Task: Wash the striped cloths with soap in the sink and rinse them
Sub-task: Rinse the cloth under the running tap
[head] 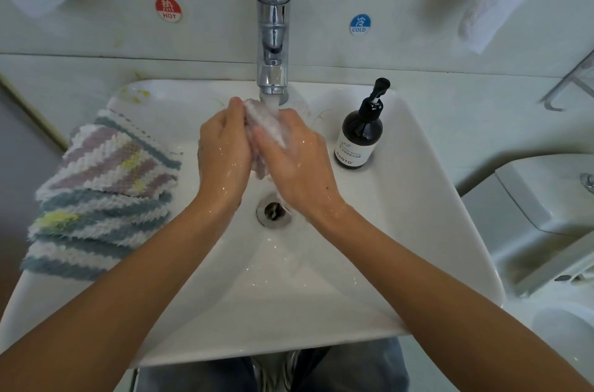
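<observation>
The left hand (pixel 225 147) and the right hand (pixel 295 160) are pressed together around a small bunched cloth (pixel 265 125), each with fingers curled over it so that it is squeezed between the palms, directly under the running stream from the tap (pixel 273 38). The cloth is wadded into a roll whose long axis runs from the spout down toward the person, its far end poking out above the fingertips and its near end hanging just below the heels of the hands, over the drain (pixel 273 210); it is pale and foamy, and any stripes on it are hard to make out. Both hands and wrists are wet. Just to the right of the right hand stands the dark soap bottle (pixel 360 138) on the rim of the sink (pixel 418 199). To the left of the left hand, a pile of striped cloths (pixel 103 192) lies folded over the sink's edge and looks dry. By that showing, one cloth is at the rubbing or rinsing stage, and the pile likely remains to be washed.
</observation>
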The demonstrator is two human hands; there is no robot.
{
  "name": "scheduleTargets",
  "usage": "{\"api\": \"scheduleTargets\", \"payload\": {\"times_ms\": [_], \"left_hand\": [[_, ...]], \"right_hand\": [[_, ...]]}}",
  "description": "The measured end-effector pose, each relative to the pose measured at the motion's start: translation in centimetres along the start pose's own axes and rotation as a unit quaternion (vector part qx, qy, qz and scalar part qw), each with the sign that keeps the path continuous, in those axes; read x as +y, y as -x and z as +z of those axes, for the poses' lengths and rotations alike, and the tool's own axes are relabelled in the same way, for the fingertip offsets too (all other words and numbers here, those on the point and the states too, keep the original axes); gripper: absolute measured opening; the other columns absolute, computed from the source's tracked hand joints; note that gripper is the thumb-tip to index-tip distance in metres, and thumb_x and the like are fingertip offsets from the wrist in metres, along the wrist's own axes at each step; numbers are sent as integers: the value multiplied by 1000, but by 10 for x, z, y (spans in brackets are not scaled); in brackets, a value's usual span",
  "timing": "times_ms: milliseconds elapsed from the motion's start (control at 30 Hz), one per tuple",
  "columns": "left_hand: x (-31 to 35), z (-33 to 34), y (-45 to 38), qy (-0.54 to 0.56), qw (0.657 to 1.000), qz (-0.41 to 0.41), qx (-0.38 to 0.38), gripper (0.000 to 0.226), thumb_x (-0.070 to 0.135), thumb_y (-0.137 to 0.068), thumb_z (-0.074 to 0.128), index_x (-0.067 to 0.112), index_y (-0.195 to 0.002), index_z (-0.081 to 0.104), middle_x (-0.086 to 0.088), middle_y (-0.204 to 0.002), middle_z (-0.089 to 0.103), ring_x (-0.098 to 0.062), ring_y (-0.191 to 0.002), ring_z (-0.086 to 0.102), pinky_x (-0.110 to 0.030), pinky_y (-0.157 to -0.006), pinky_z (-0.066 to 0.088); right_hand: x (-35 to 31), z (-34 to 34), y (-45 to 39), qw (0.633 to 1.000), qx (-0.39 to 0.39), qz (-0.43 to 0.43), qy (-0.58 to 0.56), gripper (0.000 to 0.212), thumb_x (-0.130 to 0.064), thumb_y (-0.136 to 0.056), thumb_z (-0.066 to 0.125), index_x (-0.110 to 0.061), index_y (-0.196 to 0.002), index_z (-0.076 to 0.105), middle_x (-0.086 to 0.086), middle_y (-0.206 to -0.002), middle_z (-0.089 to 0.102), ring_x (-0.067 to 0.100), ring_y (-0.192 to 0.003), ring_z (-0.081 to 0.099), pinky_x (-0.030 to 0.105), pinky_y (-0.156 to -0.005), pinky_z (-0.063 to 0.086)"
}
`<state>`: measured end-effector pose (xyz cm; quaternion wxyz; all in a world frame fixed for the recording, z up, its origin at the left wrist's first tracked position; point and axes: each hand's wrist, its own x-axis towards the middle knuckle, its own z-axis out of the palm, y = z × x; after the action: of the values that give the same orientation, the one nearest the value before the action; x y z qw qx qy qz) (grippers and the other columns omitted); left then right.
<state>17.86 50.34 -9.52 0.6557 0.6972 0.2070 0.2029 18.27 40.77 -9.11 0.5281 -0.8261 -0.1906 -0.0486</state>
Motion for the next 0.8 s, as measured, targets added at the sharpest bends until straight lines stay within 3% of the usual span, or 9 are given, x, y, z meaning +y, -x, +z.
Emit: {"api": "scheduleTargets", "payload": {"times_ms": [67,133,200,300,367,467,600,667,800], "left_hand": [[2,4,6,-13,1000,17,-12,29,43,-101,38,26,-83,53,10,-76,59,-7,-73,58,-32,-72,48],[6,10,14,-18,998,41,-33,18,41,-102,40,26,-99,50,14,-83,57,1,-75,58,-25,-68,49],[7,13,22,-13,995,77,-55,16,38,-101,45,25,-111,47,14,-90,60,3,-77,62,-25,-67,55],[2,15,27,-29,986,133,-93,28,40,-97,51,28,-122,45,10,-106,65,-5,-89,68,-34,-76,59],[-2,15,27,-49,983,143,-102,36,45,-94,50,26,-125,48,6,-110,65,-12,-92,69,-41,-76,60],[0,15,26,-65,985,138,-81,23,40,-97,51,23,-112,56,4,-98,66,-14,-87,67,-41,-75,58],[2,10,16,-59,990,126,-31,24,33,-99,50,13,-103,62,3,-87,66,-14,-78,66,-36,-65,56],[2,5,9,-56,990,126,-10,24,31,-99,51,11,-87,60,-1,-79,64,-15,-69,63,-39,-60,54],[5,2,3,-32,994,96,28,45,32,-97,55,17,-57,40,7,-51,43,-9,-50,41,-34,-51,40]], "right_hand": [[1,-4,-3,999,25,11,-17,25,-37,-96,47,-15,-97,59,-4,-77,62,16,-70,65,43,-69,54],[4,-9,-7,994,59,48,-79,16,-27,-95,50,-15,-87,56,-5,-69,56,8,-59,60,37,-59,53],[6,-13,-10,982,83,93,-139,21,-24,-100,51,-12,-85,61,-1,-68,59,8,-60,60,33,-55,54],[9,-16,-15,970,116,118,-179,39,-34,-103,44,-4,-95,68,18,-81,69,34,-75,69,49,-65,59],[10,-17,-17,967,132,125,-179,42,-34,-103,44,-2,-89,68,14,-75,69,29,-69,68,42,-65,58],[8,-19,-14,969,125,127,-170,38,-34,-103,46,-14,-76,63,-6,-61,60,7,-57,58,20,-56,47],[2,-8,-4,985,62,89,-136,28,-44,-95,50,-20,-85,59,1,-76,66,18,-70,65,40,-65,56],[-1,0,0,988,40,78,-123,21,-48,-93,54,-27,-92,57,3,-89,68,19,-80,68,46,-70,58],[-4,6,3,989,25,84,-122,35,-56,-92,54,-22,-98,59,-5,-84,68,9,-75,67,31,-64,57]]}}
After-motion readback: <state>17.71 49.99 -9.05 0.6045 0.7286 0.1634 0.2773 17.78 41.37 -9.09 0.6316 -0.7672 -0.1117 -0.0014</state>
